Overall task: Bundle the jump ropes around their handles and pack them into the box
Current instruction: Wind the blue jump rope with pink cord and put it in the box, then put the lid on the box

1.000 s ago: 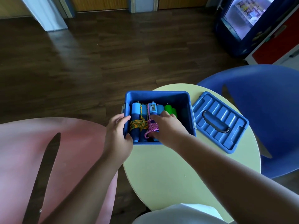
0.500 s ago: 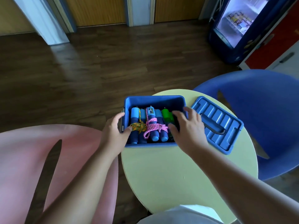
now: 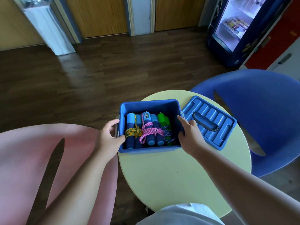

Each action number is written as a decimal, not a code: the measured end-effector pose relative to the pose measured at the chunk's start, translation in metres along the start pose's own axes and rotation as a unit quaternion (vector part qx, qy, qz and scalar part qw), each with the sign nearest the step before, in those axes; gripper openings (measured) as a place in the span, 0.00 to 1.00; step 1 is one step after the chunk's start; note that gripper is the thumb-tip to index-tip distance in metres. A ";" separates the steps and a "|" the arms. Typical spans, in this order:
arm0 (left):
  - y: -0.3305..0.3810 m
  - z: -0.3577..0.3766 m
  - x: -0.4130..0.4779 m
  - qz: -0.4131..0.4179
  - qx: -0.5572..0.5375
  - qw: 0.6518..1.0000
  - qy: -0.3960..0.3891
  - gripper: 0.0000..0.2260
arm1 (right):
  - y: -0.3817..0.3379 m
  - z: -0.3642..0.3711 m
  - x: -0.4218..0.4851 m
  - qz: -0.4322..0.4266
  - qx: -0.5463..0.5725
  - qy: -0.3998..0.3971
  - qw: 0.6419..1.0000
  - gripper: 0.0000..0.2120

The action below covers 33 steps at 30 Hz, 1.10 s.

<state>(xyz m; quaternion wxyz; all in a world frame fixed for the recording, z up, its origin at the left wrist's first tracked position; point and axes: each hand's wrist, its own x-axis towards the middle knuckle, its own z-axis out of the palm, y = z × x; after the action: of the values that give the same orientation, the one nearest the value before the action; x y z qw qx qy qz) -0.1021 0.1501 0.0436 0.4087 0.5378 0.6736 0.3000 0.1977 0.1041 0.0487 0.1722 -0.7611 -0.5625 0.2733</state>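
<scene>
Box, holding three bundled jump ropes, seems to overhang the far left edge of the table; left hand and right hand grip its side walls, so letting go could tip it.

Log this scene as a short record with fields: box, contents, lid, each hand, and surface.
Box: blue plastic box, open, upright
Contents: three jump-rope bundles side by side: orange-corded bundle, pink-corded bundle, green-handled bundle
Lid: blue ribbed lid, off, flat beside the box on its right
Left hand: grips the box's left rim
Right hand: grips its right rim
Surface: round pale-yellow table
</scene>
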 end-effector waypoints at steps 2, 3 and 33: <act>0.000 0.003 -0.022 0.008 -0.001 1.000 0.006 0.29 | 0.013 -0.004 -0.018 -0.013 0.012 0.005 1.000 0.31; 0.001 0.006 -0.035 0.015 0.000 1.000 0.010 0.28 | 0.020 -0.007 -0.028 -0.019 0.018 0.008 1.000 0.31; 0.076 0.114 -0.074 0.040 0.117 0.990 -0.073 0.10 | 0.169 -0.089 -0.106 0.153 0.149 0.049 0.976 0.20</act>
<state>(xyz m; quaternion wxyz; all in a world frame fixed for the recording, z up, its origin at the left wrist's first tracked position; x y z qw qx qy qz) 0.0402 0.0923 0.0689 0.3786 0.6292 0.6501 0.1951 0.3572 -0.0444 0.0465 0.2672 -0.8165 -0.3833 0.3391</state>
